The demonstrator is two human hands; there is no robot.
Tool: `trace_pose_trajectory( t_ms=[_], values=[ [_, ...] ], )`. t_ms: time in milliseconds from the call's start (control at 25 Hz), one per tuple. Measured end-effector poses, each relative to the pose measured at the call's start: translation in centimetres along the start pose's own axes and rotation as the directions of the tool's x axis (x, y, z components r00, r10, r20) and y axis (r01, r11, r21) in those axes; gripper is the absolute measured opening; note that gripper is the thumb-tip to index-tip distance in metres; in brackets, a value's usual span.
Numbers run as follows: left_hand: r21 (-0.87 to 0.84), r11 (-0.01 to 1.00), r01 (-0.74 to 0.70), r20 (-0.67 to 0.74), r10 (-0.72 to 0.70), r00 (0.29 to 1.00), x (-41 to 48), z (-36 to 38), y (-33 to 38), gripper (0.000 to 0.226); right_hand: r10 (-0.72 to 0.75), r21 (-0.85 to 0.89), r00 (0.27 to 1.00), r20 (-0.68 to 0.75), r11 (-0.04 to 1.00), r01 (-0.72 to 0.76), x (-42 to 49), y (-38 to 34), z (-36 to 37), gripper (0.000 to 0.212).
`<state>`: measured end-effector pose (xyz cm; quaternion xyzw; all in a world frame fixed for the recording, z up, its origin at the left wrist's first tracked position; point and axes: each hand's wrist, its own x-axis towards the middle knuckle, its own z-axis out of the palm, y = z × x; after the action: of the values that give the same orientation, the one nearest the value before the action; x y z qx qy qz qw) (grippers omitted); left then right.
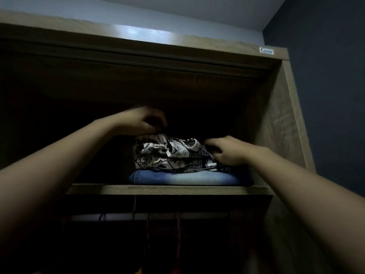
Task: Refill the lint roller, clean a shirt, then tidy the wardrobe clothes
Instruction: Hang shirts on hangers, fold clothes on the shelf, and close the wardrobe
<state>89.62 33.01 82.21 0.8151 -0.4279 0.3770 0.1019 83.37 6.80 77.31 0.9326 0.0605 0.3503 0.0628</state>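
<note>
A folded black-and-white patterned garment (173, 155) lies on top of folded blue jeans (187, 178) on the wardrobe's upper shelf (169, 189). My left hand (142, 120) is blurred and hovers at the garment's top left corner, fingers curled down onto the fabric; whether it grips the cloth is unclear. My right hand (227, 150) rests on the garment's right side with the fingers bent against its folds. Both forearms reach up from the lower corners.
The wardrobe's top panel (158, 48) overhangs the dark shelf space. Its right side wall (280, 123) stands close to the stack. Below the shelf, several hangers and dark clothes (158, 234) hang in shadow. A dark blue wall (325, 76) is at the right.
</note>
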Motion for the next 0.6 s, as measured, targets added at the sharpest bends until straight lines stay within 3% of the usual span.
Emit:
trace_pose_trajectory(
  t_ms=[120,280,440,600],
  values=[
    [0.116,0.983,-0.146,0.161,0.126,0.979,-1.8,-0.7,2.9,0.043,-0.019,0.049,0.992,0.122,0.999,0.014,-0.9,-0.4,-0.3,0.053],
    [0.547,0.82,-0.171,0.262,0.027,0.965,-3.1,1.6,3.1,0.08,-0.041,-0.093,0.974,0.223,0.994,0.063,-1.2,-0.7,-0.9,0.075],
    [0.571,0.813,-0.113,0.161,0.024,0.987,-3.5,2.9,1.6,0.068,-0.065,-0.271,0.985,0.16,0.957,0.107,-1.4,-1.0,-1.2,0.073],
    [0.614,0.779,-0.128,0.12,0.068,0.99,-2.6,4.0,1.3,0.063,-0.172,-0.581,0.979,0.111,0.788,0.204,-1.4,-1.3,-1.6,0.055]
  ],
)
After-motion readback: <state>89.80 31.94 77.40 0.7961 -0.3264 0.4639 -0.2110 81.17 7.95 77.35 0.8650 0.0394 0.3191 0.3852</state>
